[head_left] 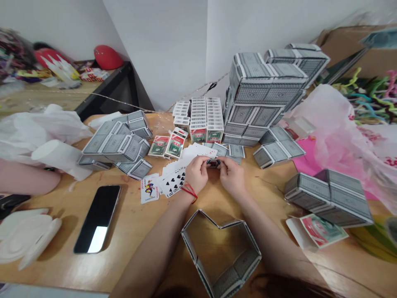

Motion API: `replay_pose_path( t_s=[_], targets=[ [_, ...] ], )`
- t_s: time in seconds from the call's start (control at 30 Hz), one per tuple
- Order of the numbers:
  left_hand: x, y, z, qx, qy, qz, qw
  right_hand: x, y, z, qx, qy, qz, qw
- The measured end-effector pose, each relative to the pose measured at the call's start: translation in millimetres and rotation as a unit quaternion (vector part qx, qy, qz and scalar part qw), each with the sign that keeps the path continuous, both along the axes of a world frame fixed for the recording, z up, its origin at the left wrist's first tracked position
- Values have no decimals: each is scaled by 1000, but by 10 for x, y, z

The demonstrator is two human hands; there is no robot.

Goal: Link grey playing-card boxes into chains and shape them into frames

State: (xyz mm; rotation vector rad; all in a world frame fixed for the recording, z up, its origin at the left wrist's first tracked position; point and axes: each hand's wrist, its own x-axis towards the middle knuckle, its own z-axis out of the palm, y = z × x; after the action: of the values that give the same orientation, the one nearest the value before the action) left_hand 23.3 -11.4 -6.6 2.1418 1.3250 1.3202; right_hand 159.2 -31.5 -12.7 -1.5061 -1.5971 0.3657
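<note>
My left hand point(197, 173), with a red string at its wrist, and my right hand point(232, 174) pinch a small playing card point(213, 164) between them; it looks bent, and the fingers cover its ends. Just beyond and left of my hands lie fanned playing cards point(173, 182), with a joker card point(149, 188) at the near end. Some grey-backed cards point(236, 150) lie behind my right hand. Between my forearms stands a heart-shaped frame point(198, 258) made of joined cards, its middle open to the table.
Grey card-built blocks stand as a tall stack point(257, 91), a left pile point(114, 140) and a right block point(328, 196). Several card boxes point(198, 120) line the back. A phone point(97, 219) lies left, near white lids point(27, 236). Pink plastic point(338, 120) covers the far right.
</note>
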Motion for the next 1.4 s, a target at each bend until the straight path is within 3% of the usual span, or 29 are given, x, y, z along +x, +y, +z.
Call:
replay_pose_path(
  t_s=[0.33, 0.77, 1.0, 1.4],
  targets=[
    [-6, 7, -2, -17, -8, -45, 999, -5, -8, 78, 11, -6, -17, 1000],
    [-11, 56, -14, -45, -56, -4, 997, 14, -12, 32, 40, -78, 77, 993],
    [-9, 61, -17, -49, -84, 35, 995, 3, -19, 36, 31, -68, 124, 989],
    [-14, 20, 1, -40, -60, -31, 997, -7, -3, 6, 7, -6, 17, 1000]
  ],
)
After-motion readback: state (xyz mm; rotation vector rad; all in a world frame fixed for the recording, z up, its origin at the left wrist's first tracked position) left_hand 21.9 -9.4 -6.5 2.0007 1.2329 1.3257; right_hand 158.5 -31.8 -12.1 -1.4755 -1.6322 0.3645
